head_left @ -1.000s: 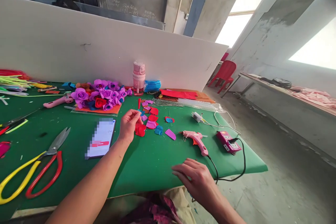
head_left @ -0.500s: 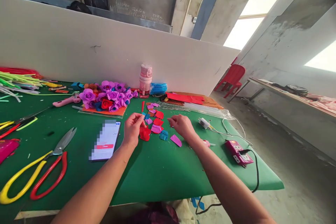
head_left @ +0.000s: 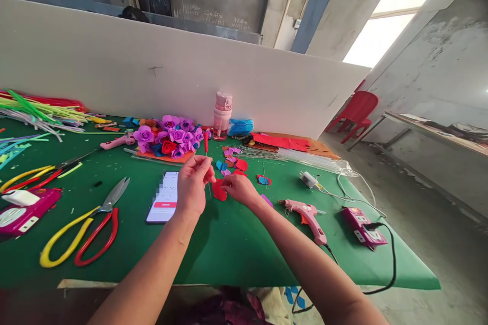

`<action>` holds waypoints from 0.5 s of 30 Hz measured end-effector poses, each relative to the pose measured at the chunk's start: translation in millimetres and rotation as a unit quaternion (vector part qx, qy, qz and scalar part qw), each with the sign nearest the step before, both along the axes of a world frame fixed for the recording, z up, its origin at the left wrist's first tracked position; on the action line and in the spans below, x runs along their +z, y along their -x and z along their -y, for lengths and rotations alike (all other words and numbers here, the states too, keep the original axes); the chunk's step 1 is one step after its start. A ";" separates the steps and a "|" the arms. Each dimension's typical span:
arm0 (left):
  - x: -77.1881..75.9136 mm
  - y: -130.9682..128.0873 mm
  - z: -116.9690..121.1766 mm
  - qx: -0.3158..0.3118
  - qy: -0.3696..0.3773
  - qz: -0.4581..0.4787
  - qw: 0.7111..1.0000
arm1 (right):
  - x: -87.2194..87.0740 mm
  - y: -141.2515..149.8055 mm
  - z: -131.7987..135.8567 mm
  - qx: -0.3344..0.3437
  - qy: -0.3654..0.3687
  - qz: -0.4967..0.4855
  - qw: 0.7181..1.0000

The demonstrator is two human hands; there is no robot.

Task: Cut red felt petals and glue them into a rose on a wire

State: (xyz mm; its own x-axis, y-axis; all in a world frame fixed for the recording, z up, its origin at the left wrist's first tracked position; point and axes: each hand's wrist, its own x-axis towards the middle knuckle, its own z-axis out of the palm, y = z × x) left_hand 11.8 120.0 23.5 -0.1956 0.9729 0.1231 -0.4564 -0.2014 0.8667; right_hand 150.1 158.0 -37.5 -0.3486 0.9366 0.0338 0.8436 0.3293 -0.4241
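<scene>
In the head view my left hand [head_left: 195, 183] is closed around a thin wire stem with a narrow red rolled tip [head_left: 206, 143]; the stem stands nearly upright, its lower end showing below my fingers. My right hand [head_left: 241, 189] is right beside it, fingertips pinched at the edge of a red petal [head_left: 219, 191]. Whether that petal is lifted off the green table [head_left: 244, 254] is hard to see. Behind my hands lie loose red, purple and blue petals [head_left: 241, 164]. A purple petal [head_left: 266, 200] is partly covered by my right wrist.
A pink glue gun [head_left: 307, 216] lies right of my right arm, near a purple power strip [head_left: 362, 227] and white charger [head_left: 309, 180]. Left are a phone [head_left: 163, 205] and large scissors [head_left: 102, 218]. Farther back are purple paper roses [head_left: 168, 134] and a pink bottle [head_left: 222, 117].
My right hand has moved left to the red petal, close to my left hand. My left hand still holds the stem. The view has shifted, and the glue gun now shows fully.
</scene>
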 end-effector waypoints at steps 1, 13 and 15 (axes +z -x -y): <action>-2.5 -0.8 0.1 -0.001 0.005 -0.002 1.000 | -1.2 1.6 0.9 0.002 0.002 0.005 1.000; -28.1 -5.1 -16.8 0.034 0.022 -0.051 0.998 | -1.9 -4.1 6.4 -0.023 0.015 0.005 1.000; -35.9 -8.4 -16.8 0.039 0.023 -0.072 0.996 | -4.5 0.7 9.0 -0.019 0.023 0.002 1.000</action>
